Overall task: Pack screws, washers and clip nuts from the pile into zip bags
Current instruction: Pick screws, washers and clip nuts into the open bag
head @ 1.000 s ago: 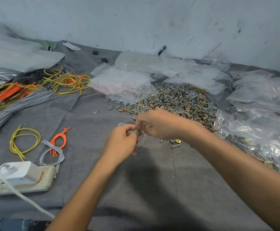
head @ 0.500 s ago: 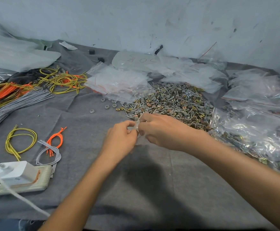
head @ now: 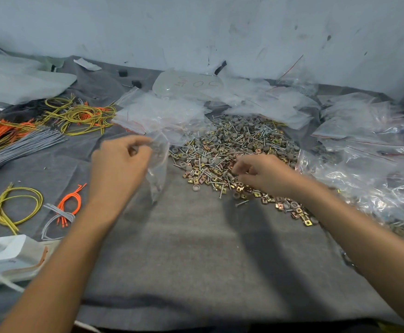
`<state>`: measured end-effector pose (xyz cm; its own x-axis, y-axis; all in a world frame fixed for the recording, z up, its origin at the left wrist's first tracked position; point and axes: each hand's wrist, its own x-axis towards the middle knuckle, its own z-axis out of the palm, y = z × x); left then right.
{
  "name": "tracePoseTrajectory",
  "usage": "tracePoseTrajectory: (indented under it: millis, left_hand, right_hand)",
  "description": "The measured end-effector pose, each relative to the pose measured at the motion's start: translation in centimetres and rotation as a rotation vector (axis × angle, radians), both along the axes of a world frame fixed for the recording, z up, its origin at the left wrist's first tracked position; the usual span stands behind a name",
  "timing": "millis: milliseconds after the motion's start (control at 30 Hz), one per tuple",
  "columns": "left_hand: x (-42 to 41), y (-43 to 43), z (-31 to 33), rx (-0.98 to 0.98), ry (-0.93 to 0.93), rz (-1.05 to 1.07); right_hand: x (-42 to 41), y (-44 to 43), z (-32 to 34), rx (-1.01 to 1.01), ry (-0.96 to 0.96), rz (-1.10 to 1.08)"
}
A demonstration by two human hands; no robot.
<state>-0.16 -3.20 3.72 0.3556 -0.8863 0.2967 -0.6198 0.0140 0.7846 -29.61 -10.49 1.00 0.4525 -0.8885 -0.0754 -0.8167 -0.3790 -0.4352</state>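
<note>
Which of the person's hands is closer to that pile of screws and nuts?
Right. The right hand sits on the pile; the left hand holds a zip bag just left of it.

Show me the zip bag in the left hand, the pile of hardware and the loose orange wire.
zip bag [head: 158, 171]: head view, on its clear body.
pile of hardware [head: 241, 143]: head view, on its middle.
loose orange wire [head: 72, 197]: head view, on its loop.

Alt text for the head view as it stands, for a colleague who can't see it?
The left hand pinches a clear zip bag by its top, while the right hand reaches into the hardware pile on grey cloth.
</note>
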Motion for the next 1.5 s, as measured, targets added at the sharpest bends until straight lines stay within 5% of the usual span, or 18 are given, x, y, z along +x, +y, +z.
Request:
tracePoseTrajectory:
  millis: [333,600,833,1267,1500]
  left_hand:
    - [-1.5,1.2,0.3,-0.157,-0.445,0.0]
    - [-5.1,2.0,-5.9,0.016,-0.392,-0.163]
    - [-5.3,2.5,-8.1,0.095,-0.285,-0.201]
    - [-5.3,2.2,-8.0,0.113,-0.244,-0.181]
    - [-5.3,2.0,-7.8,0.105,-0.237,-0.174]
  right_hand:
    - [0.3,0.1,-1.8,-0.099,0.397,0.074]
    - [0.2,1.0,-1.8,-0.037,0.448,0.105]
    - [-0.4,0.9,-1.2,0.019,0.149,-0.008]
    - [0.2,3.0,0.3,0.528,-0.912,-0.009]
    - [1.3,4.4,2.8,0.634,-1.089,0.118]
